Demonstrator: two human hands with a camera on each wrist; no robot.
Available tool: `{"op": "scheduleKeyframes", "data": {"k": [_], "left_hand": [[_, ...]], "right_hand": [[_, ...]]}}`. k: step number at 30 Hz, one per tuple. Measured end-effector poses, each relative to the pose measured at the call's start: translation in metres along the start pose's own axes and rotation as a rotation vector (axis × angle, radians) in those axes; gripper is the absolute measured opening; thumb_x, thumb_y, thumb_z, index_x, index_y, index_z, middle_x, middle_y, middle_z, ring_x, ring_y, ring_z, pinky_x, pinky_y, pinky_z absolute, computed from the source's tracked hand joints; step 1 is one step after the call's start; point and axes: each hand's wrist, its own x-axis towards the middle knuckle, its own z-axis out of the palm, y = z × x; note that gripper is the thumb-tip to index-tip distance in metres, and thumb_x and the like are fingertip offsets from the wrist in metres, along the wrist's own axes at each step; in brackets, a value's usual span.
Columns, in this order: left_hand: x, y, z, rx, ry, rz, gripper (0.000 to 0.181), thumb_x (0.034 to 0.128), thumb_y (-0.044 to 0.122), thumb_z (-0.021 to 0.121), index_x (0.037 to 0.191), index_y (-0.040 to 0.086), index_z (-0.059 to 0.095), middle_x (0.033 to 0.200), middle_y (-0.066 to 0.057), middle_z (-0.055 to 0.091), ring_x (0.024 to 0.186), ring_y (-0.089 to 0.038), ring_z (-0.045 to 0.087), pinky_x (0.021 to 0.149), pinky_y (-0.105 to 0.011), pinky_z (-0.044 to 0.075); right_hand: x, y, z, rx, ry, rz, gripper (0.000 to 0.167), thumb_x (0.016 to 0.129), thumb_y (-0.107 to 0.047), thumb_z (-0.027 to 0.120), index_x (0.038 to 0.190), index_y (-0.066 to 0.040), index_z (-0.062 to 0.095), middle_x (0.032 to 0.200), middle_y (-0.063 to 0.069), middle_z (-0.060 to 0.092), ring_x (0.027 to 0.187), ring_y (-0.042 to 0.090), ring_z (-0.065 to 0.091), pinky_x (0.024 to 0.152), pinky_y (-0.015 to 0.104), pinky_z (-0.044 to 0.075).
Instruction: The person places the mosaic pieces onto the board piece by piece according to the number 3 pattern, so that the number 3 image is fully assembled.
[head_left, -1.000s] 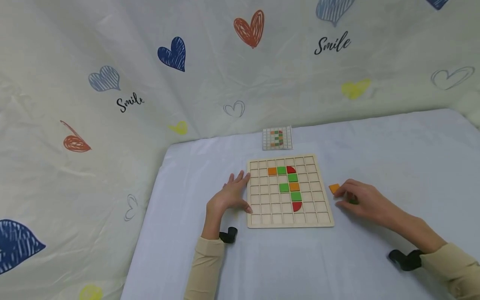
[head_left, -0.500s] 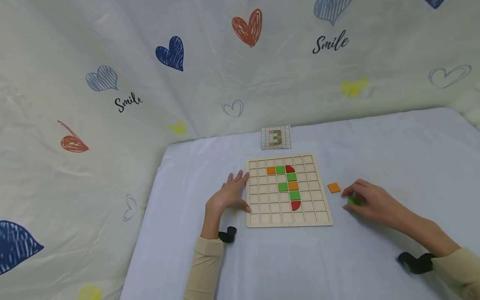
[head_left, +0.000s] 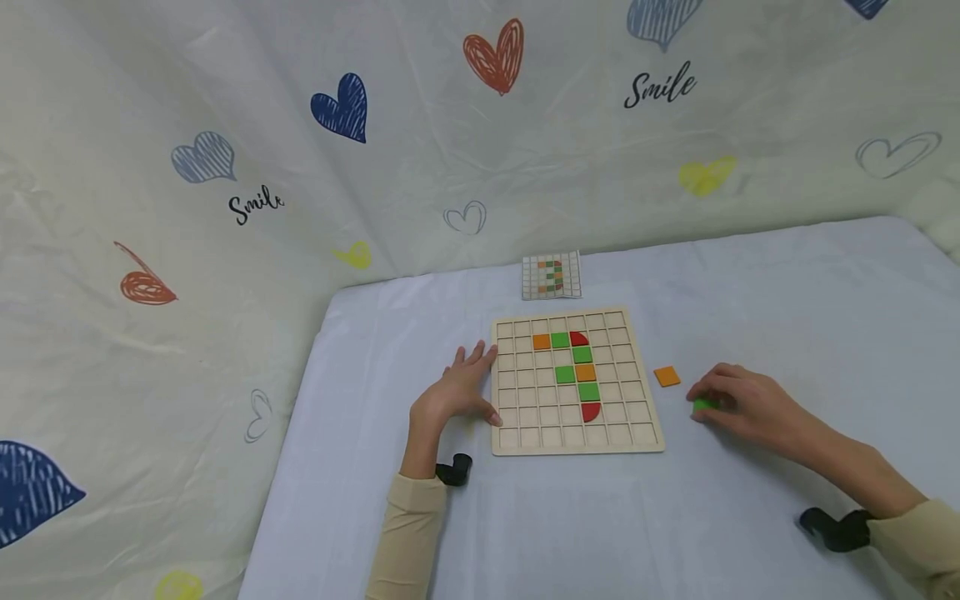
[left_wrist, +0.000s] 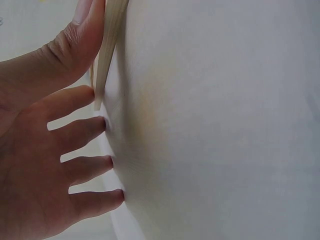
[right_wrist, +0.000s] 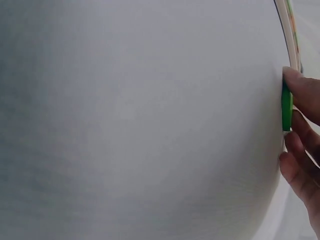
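A wooden grid board (head_left: 626, 429) lies on the table, with orange, green and red tiles set in several of its squares. Along the board's left edge rests my left hand (head_left: 452, 393), fingers spread and the thumb on the rim; the left wrist view shows the thumb against the board's side (left_wrist: 111, 45). To the right of the board, my right hand (head_left: 746, 406) pinches a green tile (right_wrist: 286, 107) by its edges between thumb and fingers, at the tablecloth. Part of that tile is hidden by the fingers. An orange tile (head_left: 667, 377) lies between the board and the right hand.
Behind the board lies a small pattern card (head_left: 530, 287) printed with a coloured grid. A white cloth covers the table (head_left: 570, 525), and a curtain (head_left: 420, 167) with hearts hangs behind and to the left.
My right hand has drawn back to the right, away from the orange tile, and its fingers have closed on the green tile. The left hand stays at the board's edge.
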Motion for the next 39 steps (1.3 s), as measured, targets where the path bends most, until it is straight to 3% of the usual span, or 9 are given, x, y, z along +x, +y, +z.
{"op": "scheduleKeyframes", "data": {"k": [6, 10, 17, 24, 31, 39], "left_hand": [[0.001, -0.001, 0.0, 0.003, -0.003, 0.002, 0.121, 0.0706, 0.019, 0.096, 0.166, 0.017, 0.022, 0.174, -0.007, 0.008, 0.16, -0.036, -0.003, 0.127, -0.06, 0.012], [0.0, -0.001, 0.0, -0.002, -0.002, 0.003, 0.121, 0.0704, 0.019, 0.096, 0.166, 0.017, 0.022, 0.174, -0.007, 0.009, 0.16, -0.037, -0.003, 0.127, -0.06, 0.012], [-0.002, -0.001, 0.0, -0.003, -0.009, 0.001, 0.12, 0.0716, 0.019, 0.095, 0.166, 0.018, 0.022, 0.174, -0.006, 0.008, 0.16, -0.036, -0.003, 0.128, -0.06, 0.012], [-0.003, 0.001, -0.002, -0.007, -0.006, -0.005, 0.119, 0.0719, 0.019, 0.095, 0.166, 0.019, 0.022, 0.174, -0.006, 0.008, 0.16, -0.035, -0.003, 0.127, -0.06, 0.012], [-0.003, 0.001, -0.002, -0.021, -0.013, -0.004, 0.119, 0.0723, 0.018, 0.095, 0.166, 0.019, 0.021, 0.174, -0.005, 0.006, 0.16, -0.035, -0.005, 0.128, -0.059, 0.011], [-0.001, -0.001, 0.0, -0.009, -0.012, -0.004, 0.119, 0.0724, 0.019, 0.095, 0.166, 0.019, 0.021, 0.174, -0.006, 0.006, 0.16, -0.036, -0.005, 0.127, -0.061, 0.012]], "right_hand": [[0.001, 0.0, -0.001, -0.017, 0.006, 0.064, 0.035, 0.06, -0.009, 0.097, 0.087, -0.009, 0.075, 0.083, -0.007, 0.063, 0.071, 0.002, 0.053, 0.059, 0.02, 0.05], [0.002, 0.001, -0.001, -0.012, 0.014, 0.061, 0.036, 0.058, -0.009, 0.098, 0.084, -0.011, 0.072, 0.081, -0.008, 0.062, 0.07, -0.002, 0.05, 0.058, 0.016, 0.046], [0.007, -0.003, 0.0, 0.015, -0.01, 0.076, 0.035, 0.063, -0.005, 0.095, 0.086, -0.011, 0.069, 0.078, -0.01, 0.065, 0.07, -0.005, 0.052, 0.058, 0.019, 0.052], [0.011, -0.008, 0.0, 0.096, 0.026, -0.001, 0.035, 0.066, 0.008, 0.089, 0.094, -0.009, 0.076, 0.086, -0.003, 0.075, 0.073, 0.002, 0.064, 0.066, 0.007, 0.05], [0.018, -0.016, 0.0, 0.133, 0.019, -0.037, 0.036, 0.067, 0.008, 0.089, 0.095, -0.013, 0.079, 0.088, -0.01, 0.075, 0.077, -0.006, 0.063, 0.07, 0.005, 0.051], [0.028, -0.028, 0.0, 0.253, -0.073, 0.072, 0.031, 0.075, 0.006, 0.085, 0.101, -0.01, 0.078, 0.099, 0.001, 0.077, 0.083, -0.005, 0.066, 0.073, 0.01, 0.055]]}}
